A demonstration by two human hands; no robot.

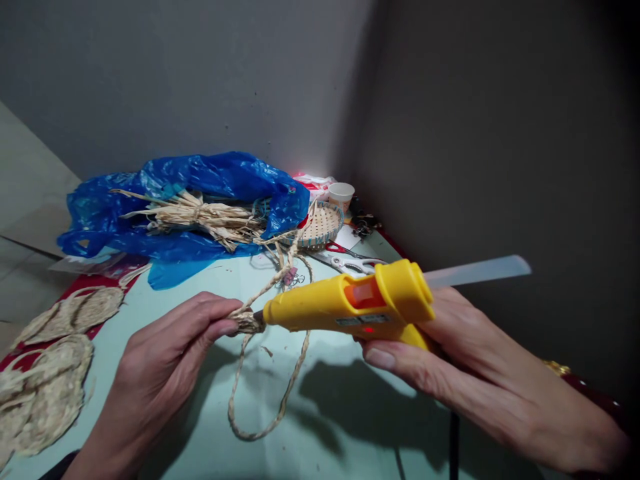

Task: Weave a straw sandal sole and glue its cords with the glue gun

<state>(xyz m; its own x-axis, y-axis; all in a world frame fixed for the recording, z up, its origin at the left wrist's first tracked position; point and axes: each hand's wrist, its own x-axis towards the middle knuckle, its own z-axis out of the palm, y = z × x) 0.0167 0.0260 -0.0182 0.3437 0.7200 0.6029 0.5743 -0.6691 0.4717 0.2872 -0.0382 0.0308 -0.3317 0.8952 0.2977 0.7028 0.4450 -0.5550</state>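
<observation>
Between its thumb and fingers, my left hand [173,357] pinches a small coil of braided straw cord [250,323]. The loose cord loops down over the table and also runs upward behind the coil. My right hand [465,360] grips a yellow hot glue gun [320,303], its fingers partly hidden behind the handle. The gun's nozzle points left and meets the coil, or comes very close to it. A clear glue stick [480,272] sticks out of the gun's back, and a small red light glows on its side.
A blue plastic bag [225,175] with a bundle of dry straw [200,217] lies at the back. Beside it are a woven basket [320,225], a paper cup [341,193] and scissors [350,262]. Woven straw pieces [50,393] rest at left. A black cable [454,443] hangs below the gun.
</observation>
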